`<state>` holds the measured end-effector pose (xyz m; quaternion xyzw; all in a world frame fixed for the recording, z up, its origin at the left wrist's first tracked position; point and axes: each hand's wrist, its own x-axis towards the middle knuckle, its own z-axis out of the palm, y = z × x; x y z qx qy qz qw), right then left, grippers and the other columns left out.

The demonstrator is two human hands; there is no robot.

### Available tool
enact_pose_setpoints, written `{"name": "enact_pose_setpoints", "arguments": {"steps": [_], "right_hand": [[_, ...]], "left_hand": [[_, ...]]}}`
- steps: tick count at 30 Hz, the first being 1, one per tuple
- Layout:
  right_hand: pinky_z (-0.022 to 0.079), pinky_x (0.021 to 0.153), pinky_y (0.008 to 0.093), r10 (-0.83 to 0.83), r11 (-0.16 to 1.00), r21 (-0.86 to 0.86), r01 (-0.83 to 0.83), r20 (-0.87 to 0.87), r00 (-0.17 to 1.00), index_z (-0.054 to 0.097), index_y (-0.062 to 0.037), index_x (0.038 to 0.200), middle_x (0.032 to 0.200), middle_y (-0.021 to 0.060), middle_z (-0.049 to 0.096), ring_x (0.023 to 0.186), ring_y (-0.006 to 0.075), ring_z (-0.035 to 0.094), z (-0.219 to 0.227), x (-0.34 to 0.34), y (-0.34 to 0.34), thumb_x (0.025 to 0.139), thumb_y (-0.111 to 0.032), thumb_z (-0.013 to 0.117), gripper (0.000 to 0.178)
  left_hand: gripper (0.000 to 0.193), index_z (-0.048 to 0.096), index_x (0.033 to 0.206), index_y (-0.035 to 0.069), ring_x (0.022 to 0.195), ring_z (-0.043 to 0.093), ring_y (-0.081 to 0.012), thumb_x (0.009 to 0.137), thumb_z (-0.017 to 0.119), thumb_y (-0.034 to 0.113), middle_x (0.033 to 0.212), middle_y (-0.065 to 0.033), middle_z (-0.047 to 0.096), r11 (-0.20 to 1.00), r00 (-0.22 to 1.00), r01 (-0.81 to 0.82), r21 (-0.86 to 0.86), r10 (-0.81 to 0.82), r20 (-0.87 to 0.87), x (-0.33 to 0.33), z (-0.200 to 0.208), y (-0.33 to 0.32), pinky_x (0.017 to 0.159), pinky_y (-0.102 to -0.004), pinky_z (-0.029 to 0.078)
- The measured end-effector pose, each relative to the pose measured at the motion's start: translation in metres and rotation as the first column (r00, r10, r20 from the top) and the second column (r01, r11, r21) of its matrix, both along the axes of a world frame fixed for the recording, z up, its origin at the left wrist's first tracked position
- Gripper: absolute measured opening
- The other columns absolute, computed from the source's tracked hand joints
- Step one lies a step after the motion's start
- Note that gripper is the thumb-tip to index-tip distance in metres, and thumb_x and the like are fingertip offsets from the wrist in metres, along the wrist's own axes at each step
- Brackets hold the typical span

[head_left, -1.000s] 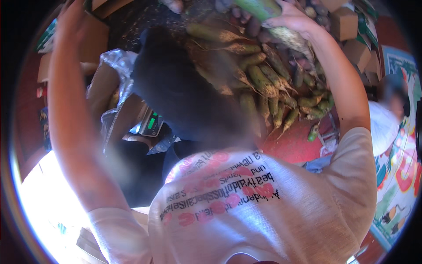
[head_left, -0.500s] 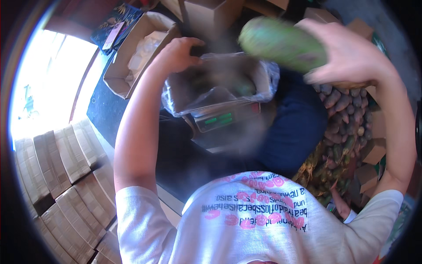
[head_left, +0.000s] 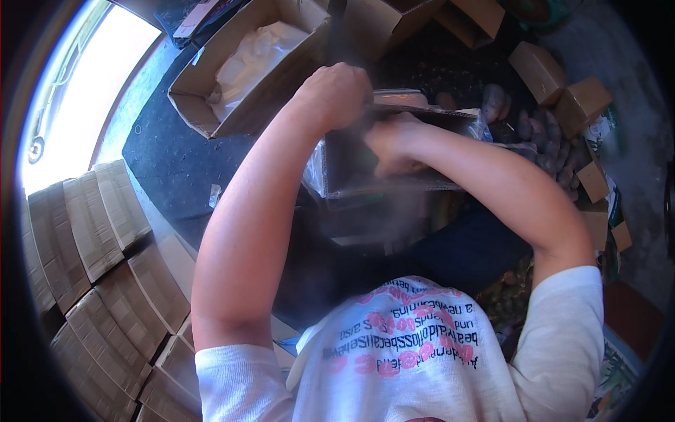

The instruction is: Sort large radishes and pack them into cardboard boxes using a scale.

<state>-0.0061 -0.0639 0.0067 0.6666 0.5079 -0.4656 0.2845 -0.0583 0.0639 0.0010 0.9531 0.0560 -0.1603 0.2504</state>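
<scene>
An open cardboard box (head_left: 422, 186) with a clear plastic liner (head_left: 316, 171) stands in front of me. My left hand (head_left: 342, 95) is closed at its far left corner; what it grips, if anything, is hidden behind the knuckles. Down inside the box reaches my right hand (head_left: 395, 143), blurred, with its fingertips lost in shadow. The large green oblong vegetable seen earlier cannot be made out clearly in the dark box.
Another open carton (head_left: 186, 105) with white wrapping (head_left: 256, 60) stands at the far left. Stacked cardboard boxes (head_left: 88, 225) line the left side. Purplish roots (head_left: 545, 137) lie to the right, near small open cartons (head_left: 583, 105). More boxes (head_left: 387, 24) stand at the back.
My right hand has moved left and down into the lined box, from holding the green vegetable up on the right. My left hand has shifted right and closed. The view has turned.
</scene>
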Motion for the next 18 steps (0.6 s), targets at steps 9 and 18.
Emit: {"name": "enact_pose_setpoints", "arguments": {"steps": [9, 18], "right_hand": [[0.016, 0.122, 0.0499, -0.070, 0.888, 0.459, 0.032, 0.064, 0.996, 0.037, -0.0177, 0.152, 0.151, 0.0113, 0.043, 0.146, 0.0281, 0.031, -0.121, 0.000, -0.053, 0.082, -0.012, 0.062, 0.075], [0.019, 0.122, 0.0470, 0.091, 0.887, 0.454, -0.089, 0.017, 0.996, 0.034, -0.0173, 0.153, 0.152, 0.0112, 0.041, 0.145, 0.0285, 0.033, -0.112, 0.021, -0.055, 0.081, -0.012, 0.064, 0.078]], "left_hand": [[0.024, 0.076, 0.105, 0.012, 0.096, 0.069, -0.0348, 0.081, 0.074, 0.011, 0.098, -0.0159, 0.072, 1.000, 0.999, 0.008, -0.011, -0.007, 0.041, -0.004, 0.007, -0.002, 0.089, -0.0425, 0.054], [0.026, 0.077, 0.106, 0.013, 0.098, 0.068, -0.0338, 0.080, 0.075, 0.011, 0.102, -0.0143, 0.072, 0.999, 1.000, 0.028, -0.019, -0.028, 0.012, -0.002, 0.007, -0.006, 0.091, -0.0420, 0.053]]}}
